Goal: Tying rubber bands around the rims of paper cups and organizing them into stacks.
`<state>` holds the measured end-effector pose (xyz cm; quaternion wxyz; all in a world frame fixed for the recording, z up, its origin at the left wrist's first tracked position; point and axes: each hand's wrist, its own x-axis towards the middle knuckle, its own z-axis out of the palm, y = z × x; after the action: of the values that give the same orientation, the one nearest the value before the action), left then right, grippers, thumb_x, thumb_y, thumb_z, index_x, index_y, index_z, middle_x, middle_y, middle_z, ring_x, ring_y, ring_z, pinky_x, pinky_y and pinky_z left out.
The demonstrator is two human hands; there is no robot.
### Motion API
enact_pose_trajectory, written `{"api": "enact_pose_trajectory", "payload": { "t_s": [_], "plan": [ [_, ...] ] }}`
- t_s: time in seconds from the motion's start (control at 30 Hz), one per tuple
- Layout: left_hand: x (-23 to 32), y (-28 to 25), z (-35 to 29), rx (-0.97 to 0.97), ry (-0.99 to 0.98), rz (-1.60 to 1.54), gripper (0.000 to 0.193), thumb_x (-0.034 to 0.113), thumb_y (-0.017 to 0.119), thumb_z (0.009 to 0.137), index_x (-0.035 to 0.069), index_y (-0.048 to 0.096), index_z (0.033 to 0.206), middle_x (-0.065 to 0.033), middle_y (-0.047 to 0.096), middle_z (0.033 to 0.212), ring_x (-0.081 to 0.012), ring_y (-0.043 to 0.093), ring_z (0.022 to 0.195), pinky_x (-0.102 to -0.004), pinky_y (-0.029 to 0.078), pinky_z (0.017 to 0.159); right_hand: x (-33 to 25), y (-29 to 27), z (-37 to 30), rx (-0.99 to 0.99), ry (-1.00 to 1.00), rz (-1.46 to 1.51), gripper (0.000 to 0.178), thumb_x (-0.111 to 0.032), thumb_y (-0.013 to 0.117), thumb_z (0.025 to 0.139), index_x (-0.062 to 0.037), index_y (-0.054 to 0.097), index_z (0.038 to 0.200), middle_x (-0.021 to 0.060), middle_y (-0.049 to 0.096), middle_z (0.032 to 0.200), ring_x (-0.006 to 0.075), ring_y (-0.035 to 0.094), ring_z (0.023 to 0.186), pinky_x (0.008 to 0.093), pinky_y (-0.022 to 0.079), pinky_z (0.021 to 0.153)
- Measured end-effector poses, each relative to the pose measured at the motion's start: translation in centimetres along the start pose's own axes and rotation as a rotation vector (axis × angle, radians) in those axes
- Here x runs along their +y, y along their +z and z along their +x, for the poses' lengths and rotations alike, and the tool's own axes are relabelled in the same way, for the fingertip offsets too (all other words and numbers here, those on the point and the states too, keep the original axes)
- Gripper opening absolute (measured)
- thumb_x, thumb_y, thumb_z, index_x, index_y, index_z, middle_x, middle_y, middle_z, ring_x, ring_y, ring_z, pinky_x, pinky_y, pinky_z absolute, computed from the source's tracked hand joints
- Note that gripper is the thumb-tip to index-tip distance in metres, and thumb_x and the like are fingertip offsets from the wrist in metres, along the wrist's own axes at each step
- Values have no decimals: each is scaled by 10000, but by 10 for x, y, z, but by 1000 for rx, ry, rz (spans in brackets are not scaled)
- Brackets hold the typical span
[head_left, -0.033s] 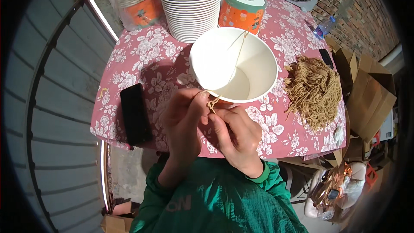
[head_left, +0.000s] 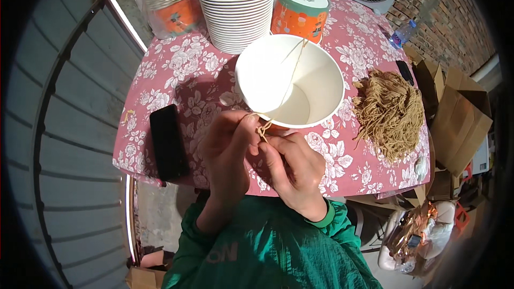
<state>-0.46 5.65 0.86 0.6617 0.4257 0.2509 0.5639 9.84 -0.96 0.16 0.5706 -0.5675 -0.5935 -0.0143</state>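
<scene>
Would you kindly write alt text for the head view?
A person's left hand and right hand hold a looped tan cord by the near rim of an open white tub. On the pink floral tablecloth, a heap of tan cords lies right and a black phone left.

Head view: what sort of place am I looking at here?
Probably a small makeshift workshop or packing corner: a tall stack of nested tubs and a heap of tan cords share a flower-patterned table, with open cardboard boxes beside it.
</scene>
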Motion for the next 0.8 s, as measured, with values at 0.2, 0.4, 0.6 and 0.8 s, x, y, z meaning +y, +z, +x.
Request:
{"api": "enact_pose_trajectory", "payload": {
  "t_s": [0.2, 0.4, 0.6, 0.8],
  "plan": [
    [1, 3, 2, 24, 1, 3, 78, 92, 647, 1013, 35, 658, 962, 33, 597, 751, -18, 513, 647, -182, 393, 609, 0, 1, 0, -6, -44, -2, 120, 19, 773, 841, 26, 710, 942, 104, 636, 781, 251, 645, 597, 351, 495, 515],
    [1, 9, 4, 85, 43, 23, 77, 98, 651, 1005, 35, 653, 962, 12, 632, 752, -23, 540, 633, -183, 411, 578, 1, 0, 1, 8, -63, -12, 110, 15, 774, 838, 21, 705, 923, 102, 615, 766, 254, 640, 590, 355, 495, 516],
    [-2, 12, 6, 106, 91, 97, 56, 76, 649, 993, 22, 632, 991, -12, 661, 772, -22, 531, 601, -179, 412, 555, -1, -7, -2, -32, -122, -60, 129, 50, 763, 829, 41, 695, 938, 134, 649, 800, 277, 653, 617, 347, 498, 538],
    [0, 13, 8, 123, 92, 130, 44, 64, 650, 990, 25, 633, 1001, -6, 642, 742, -16, 510, 565, -184, 388, 504, -3, -9, -1, -60, -139, -27, 118, 53, 757, 805, 36, 686, 897, 129, 638, 783, 279, 645, 601, 356, 491, 525]
  ]
}}
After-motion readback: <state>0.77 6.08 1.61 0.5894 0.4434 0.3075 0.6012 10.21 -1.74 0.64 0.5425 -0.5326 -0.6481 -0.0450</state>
